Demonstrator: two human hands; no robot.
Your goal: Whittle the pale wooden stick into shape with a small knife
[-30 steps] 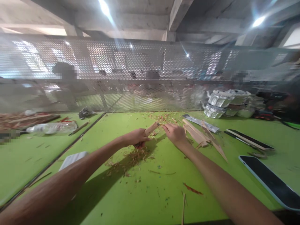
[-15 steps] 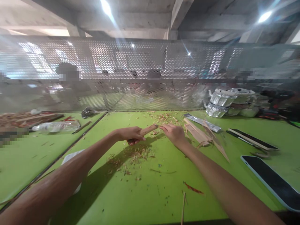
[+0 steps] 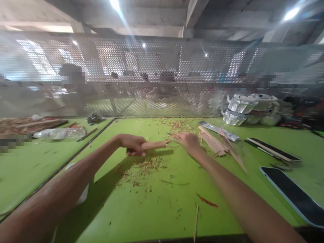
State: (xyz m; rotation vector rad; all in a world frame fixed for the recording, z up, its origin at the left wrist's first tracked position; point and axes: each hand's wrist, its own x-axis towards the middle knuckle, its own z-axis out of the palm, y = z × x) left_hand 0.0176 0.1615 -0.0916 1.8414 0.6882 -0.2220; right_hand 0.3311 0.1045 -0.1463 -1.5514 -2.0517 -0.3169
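My left hand [image 3: 133,144] is closed around one end of a pale wooden stick [image 3: 153,145], which points to the right above the table. A few curled shavings cling to its free end. My right hand [image 3: 186,140] is closed in a grip just right of the stick, apart from it. From its fingers a small knife [image 3: 169,134] sticks out with its thin dark tip to the left; the handle is hidden in the hand. Wood shavings [image 3: 149,164] lie scattered on the green table [image 3: 141,216] below and behind the hands.
On the right lie wooden pieces [image 3: 214,141], a metal ruler-like strip [image 3: 219,130], a phone [image 3: 291,194] and a dark flat object [image 3: 274,149]. Foil-like silvery pots [image 3: 239,108] stand behind. A plastic bottle [image 3: 60,133] is at left. A perforated screen [image 3: 152,98] closes the back.
My left hand has drawn the stick left and slightly nearer, so its end is now clear of the knife. My right hand has shifted slightly.
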